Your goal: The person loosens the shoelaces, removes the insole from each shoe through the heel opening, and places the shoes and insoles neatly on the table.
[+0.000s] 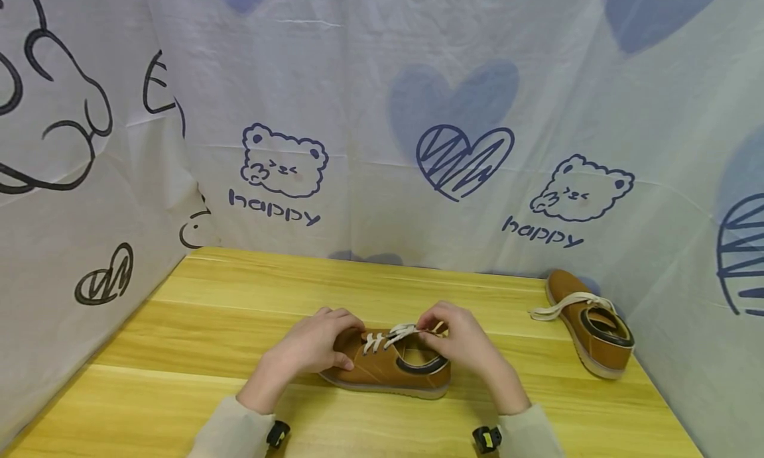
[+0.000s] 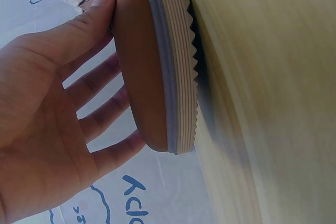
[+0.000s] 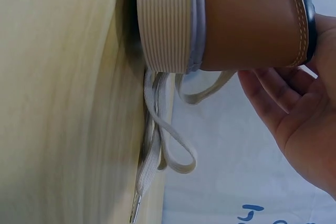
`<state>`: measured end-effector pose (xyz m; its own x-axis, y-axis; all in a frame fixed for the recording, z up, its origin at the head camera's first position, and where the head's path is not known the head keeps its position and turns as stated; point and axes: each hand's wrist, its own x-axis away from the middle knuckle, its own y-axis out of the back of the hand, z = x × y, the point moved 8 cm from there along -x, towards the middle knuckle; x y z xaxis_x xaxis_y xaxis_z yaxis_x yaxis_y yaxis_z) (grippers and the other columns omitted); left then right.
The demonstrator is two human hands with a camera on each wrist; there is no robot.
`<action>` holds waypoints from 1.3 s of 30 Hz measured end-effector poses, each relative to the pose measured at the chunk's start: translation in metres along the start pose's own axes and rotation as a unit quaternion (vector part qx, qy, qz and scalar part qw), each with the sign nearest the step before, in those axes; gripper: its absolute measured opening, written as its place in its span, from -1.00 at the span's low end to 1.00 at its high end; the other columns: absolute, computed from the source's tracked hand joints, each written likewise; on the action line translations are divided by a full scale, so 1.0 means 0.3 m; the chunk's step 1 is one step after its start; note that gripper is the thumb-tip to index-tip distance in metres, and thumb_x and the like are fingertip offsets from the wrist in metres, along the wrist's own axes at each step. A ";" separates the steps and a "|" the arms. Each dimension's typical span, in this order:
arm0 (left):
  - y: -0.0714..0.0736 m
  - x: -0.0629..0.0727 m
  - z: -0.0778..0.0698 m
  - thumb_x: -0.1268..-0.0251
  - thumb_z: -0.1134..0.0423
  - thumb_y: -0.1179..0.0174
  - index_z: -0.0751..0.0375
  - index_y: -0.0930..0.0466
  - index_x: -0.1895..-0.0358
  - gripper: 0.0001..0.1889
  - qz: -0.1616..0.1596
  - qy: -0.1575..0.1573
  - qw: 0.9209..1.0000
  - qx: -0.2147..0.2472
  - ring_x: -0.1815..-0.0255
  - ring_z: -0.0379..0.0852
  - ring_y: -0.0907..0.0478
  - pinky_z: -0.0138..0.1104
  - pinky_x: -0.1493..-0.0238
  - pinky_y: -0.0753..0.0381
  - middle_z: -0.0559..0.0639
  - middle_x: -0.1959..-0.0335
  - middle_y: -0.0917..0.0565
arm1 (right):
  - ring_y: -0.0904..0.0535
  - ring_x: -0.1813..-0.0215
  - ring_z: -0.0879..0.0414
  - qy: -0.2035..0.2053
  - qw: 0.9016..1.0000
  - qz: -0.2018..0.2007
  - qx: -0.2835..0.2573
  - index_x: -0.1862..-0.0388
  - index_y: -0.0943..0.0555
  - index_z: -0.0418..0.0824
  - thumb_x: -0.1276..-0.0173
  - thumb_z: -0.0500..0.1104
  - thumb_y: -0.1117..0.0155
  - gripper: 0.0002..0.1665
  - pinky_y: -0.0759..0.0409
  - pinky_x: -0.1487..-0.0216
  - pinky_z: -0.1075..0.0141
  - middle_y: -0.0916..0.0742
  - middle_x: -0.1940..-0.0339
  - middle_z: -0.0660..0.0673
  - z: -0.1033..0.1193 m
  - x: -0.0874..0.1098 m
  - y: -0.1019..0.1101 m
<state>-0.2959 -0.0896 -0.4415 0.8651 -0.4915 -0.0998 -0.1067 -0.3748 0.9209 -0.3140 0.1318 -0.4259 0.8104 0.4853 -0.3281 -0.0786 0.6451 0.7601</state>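
Observation:
A brown lace-up shoe sits on its sole on the table, toe to the left. My left hand grips its toe end, thumb on the near side and fingers round the far side; the left wrist view shows this hand against the brown upper. Over the shoe's opening my right hand pinches the white shoelace between thumb and fingers. In the right wrist view the heel partly hides those fingertips, and loose lace hangs beyond it.
A matching brown shoe stands at the table's right back, its pale lace trailing leftward. The yellow wood-grain table meets a printed cloth at the back and sides.

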 end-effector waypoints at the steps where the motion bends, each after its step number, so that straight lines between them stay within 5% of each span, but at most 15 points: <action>1: 0.000 0.000 0.000 0.02 0.07 -0.63 0.01 -0.64 -0.28 -0.31 0.000 0.000 1.000 0.001 -0.24 0.09 -0.51 0.15 -0.25 -0.56 -0.06 -0.27 -0.63 | -0.67 0.14 0.14 0.000 1.000 0.001 0.002 0.20 -0.73 -0.08 -0.35 -0.32 -0.46 -0.85 -0.75 0.09 0.13 -0.71 0.21 0.07 -0.001 0.000 -0.002; 15: 0.000 0.001 0.000 0.03 0.07 -0.64 0.01 -0.64 -0.27 -0.31 -0.001 0.002 1.000 0.002 -0.25 0.08 -0.51 0.17 -0.25 -0.55 -0.06 -0.27 -0.63 | -0.66 0.14 0.16 -0.013 1.000 -0.020 0.006 0.23 -0.72 -0.06 -0.38 -0.32 -0.43 -0.85 -0.75 0.09 0.12 -0.71 0.22 0.09 -0.007 0.002 0.014; 28: -0.001 -0.002 0.002 0.02 0.06 -0.64 0.02 -0.64 -0.27 -0.31 -0.004 -0.001 1.000 -0.003 -0.24 0.09 -0.51 0.17 -0.26 -0.55 -0.04 -0.27 -0.63 | -0.69 0.14 0.08 -0.031 0.994 -0.104 0.020 0.21 -0.73 -0.11 -0.35 -0.34 -0.47 -0.86 -0.76 0.07 0.05 -0.73 0.25 0.03 -0.047 0.016 0.112; 39: 0.002 0.000 -0.004 0.03 0.07 -0.64 0.03 -0.65 -0.26 -0.31 -0.004 -0.003 1.000 -0.002 -0.24 0.10 -0.52 0.17 -0.25 -0.55 -0.03 -0.26 -0.64 | -0.63 0.20 0.11 -0.093 0.987 -0.126 0.021 0.22 -0.71 -0.21 -0.38 -0.31 -0.43 -0.95 -0.72 0.03 0.05 -0.71 0.30 -0.01 -0.136 0.047 0.164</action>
<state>-0.2954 -0.0890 -0.4405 0.8633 -0.4926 -0.1095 -0.0974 -0.3756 0.9217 -0.3303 0.1943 -0.4161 0.8942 0.1925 -0.4042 0.1606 0.7050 0.6908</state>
